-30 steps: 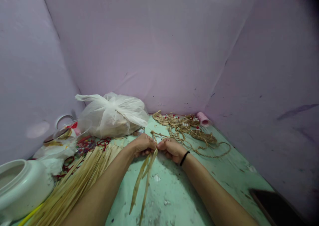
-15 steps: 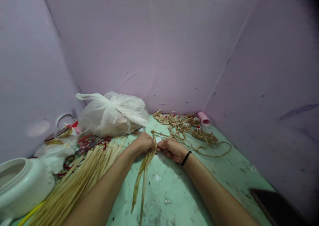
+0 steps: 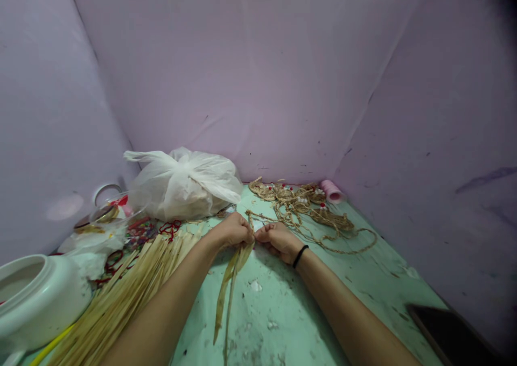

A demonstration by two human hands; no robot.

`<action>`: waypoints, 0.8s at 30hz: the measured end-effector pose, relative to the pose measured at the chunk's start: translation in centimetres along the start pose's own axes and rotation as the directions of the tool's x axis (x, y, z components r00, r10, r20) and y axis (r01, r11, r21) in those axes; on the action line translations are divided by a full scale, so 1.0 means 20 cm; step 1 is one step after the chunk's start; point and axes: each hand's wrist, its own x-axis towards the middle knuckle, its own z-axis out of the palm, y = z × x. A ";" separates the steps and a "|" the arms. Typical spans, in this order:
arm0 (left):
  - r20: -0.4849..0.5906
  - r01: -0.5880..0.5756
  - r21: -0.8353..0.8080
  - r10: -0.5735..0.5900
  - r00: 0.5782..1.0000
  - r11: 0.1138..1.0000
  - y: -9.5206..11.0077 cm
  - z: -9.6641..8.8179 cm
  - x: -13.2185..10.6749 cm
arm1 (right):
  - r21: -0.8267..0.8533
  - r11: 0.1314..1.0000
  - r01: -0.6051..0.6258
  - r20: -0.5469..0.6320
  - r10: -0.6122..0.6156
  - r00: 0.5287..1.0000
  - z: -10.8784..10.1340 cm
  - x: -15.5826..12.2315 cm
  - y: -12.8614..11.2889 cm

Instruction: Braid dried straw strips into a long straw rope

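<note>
My left hand [image 3: 236,230] is closed on dry straw-coloured leaf strips [image 3: 231,280], whose loose ends hang down toward me over the table. Close beside it, my right hand [image 3: 280,241], with a black band at the wrist, pinches the same strips where the two hands nearly meet. Above the fingers a short braided part [image 3: 250,220] stands up, and a thin twisted cord [image 3: 262,216] runs from near its top toward the right. The exact crossing of the strips is hidden by my fingers.
Braided pieces with red and white beads [image 3: 291,194] lie at the back, near a pink thread spool [image 3: 333,192]. A tied white plastic bag [image 3: 183,185] stands back left. Left are a bundle of dry strips [image 3: 133,296] and a white pot [image 3: 52,301]. A dark flat object [image 3: 448,328] lies right.
Both hands stay in nearly the same place, with only slight finger movement at the strips. The hanging ends have shifted a little.
</note>
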 end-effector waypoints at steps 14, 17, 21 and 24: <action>-0.373 0.008 0.270 0.097 0.923 0.963 0.13 0.23 -0.10 | 0.094 0.995 -0.014 -0.031 0.017 0.999 0.01 -0.01 0.01; -0.349 -0.058 0.299 0.165 0.923 0.952 0.14 0.27 -0.12 | 0.121 0.993 -0.015 -0.049 0.021 0.999 0.01 -0.01 0.02; -0.314 0.011 0.320 0.095 0.945 0.947 0.16 0.15 -0.11 | 0.138 0.990 0.011 0.032 -0.015 0.999 -0.01 0.01 0.03; -0.350 0.115 0.145 -0.058 0.935 0.983 0.14 0.03 -0.07 | 0.129 0.992 -0.008 0.082 -0.003 0.997 -0.02 0.02 0.02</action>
